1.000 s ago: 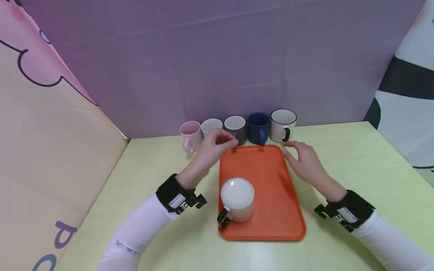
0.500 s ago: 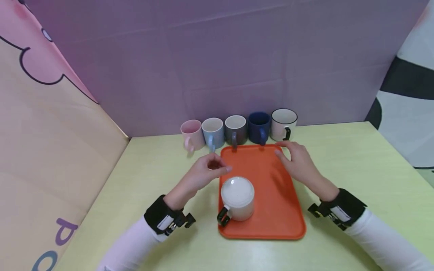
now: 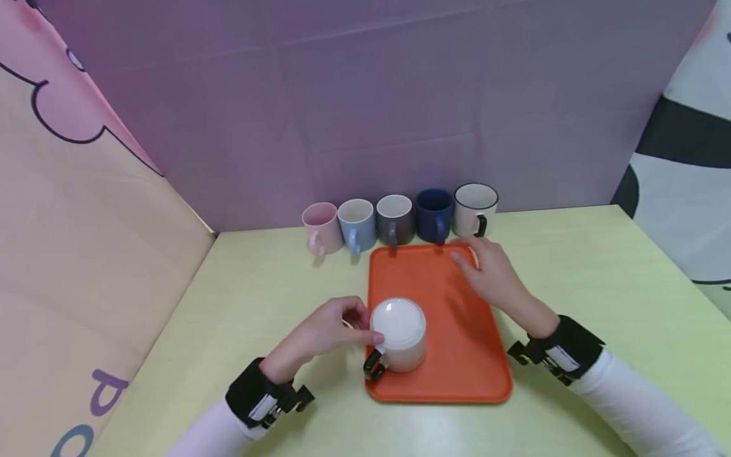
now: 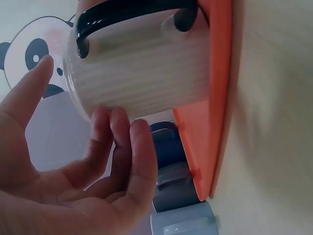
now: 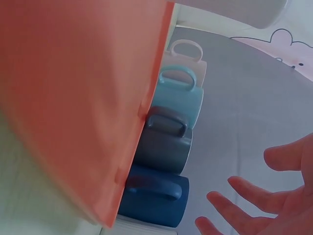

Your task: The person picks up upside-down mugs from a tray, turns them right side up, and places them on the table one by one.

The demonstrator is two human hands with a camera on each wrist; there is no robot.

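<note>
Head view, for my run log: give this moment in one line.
left hand: touching white black-handled ceramic mug | right hand: open over orange plastic tray

Six mugs (image 3: 399, 334) in all, one orange tray (image 3: 457, 355), two hands (image 3: 325, 331).

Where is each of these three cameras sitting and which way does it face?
Head: worn high, looking forward and down at the orange tray, white mug and mug row; both hands and sleeves show.
Left wrist: low beside the white mug, facing along the tray edge; left hand shows.
Right wrist: low at the tray's far end, facing the mug row; right hand shows.
All share the tray.
</note>
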